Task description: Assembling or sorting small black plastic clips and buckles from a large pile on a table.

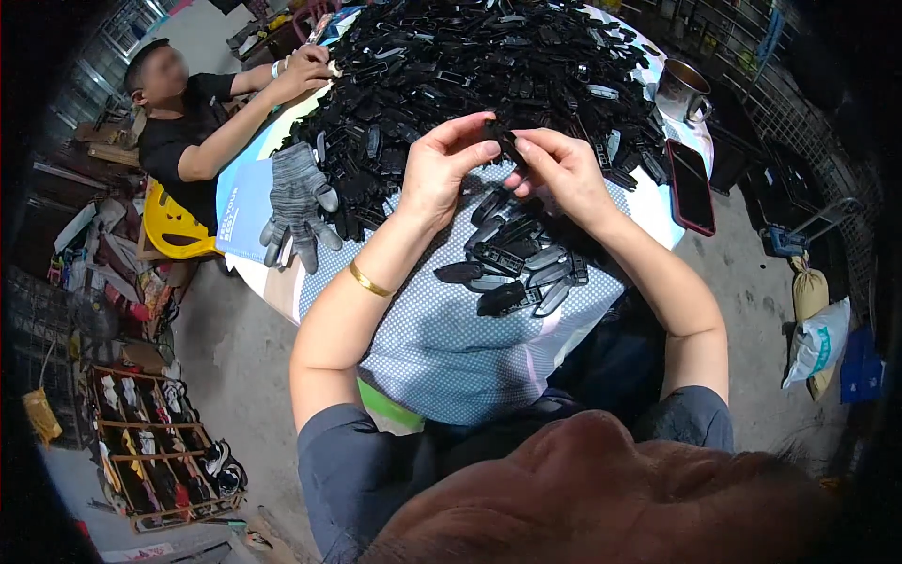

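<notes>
Our grip, left hand [442,167] and right hand [562,174], pinches one black piece [505,141], a small heap [547,257] at six o'clock. We're apparently working it; next likely needs steadiness.

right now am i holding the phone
No, the phone lies off to the right, while your left hand and right hand hold a small black part.

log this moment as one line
left hand, right hand: holding black piece(s) between them | nearer: small black heap on patterned cloth | beyond: larger black pile
</notes>
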Action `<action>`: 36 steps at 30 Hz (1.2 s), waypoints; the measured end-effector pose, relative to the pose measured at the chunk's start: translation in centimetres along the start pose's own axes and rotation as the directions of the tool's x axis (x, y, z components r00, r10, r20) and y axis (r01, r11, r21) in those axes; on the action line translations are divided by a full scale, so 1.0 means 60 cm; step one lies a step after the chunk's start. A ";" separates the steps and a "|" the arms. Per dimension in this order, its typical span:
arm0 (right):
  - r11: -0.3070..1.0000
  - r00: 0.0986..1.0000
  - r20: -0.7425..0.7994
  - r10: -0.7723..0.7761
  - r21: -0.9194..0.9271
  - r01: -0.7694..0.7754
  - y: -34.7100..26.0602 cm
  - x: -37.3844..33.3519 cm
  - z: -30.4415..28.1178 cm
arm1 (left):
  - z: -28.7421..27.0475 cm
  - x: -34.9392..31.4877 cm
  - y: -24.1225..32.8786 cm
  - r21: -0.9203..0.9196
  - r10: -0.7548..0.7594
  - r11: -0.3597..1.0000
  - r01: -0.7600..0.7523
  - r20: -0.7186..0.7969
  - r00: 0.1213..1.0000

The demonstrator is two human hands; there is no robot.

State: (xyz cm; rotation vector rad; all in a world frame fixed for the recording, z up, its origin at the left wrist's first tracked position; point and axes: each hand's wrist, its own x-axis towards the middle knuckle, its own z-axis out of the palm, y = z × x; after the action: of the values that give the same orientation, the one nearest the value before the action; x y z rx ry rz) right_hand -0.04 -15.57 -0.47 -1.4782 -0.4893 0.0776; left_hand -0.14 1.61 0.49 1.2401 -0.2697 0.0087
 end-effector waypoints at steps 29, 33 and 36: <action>0.723 0.918 0.111 -0.380 -0.583 0.370 -0.003 -0.008 0.009 | 0.010 -0.017 0.014 0.040 0.128 0.990 -0.138 0.180 0.975; 0.620 0.869 0.131 -0.478 -0.650 0.439 0.010 -0.011 0.003 | 0.011 -0.020 0.009 0.108 0.077 0.989 -0.101 0.207 0.975; 0.669 0.881 0.086 -0.466 -0.618 0.414 0.005 -0.019 0.006 | 0.008 -0.015 0.005 0.092 0.066 0.992 -0.091 0.249 0.966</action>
State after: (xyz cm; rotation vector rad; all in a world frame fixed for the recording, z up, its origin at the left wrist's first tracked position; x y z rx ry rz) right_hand -1.12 -15.58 -1.08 -1.9546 -0.8543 -0.5897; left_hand -1.16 1.38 0.70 1.3334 -0.5398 -0.0637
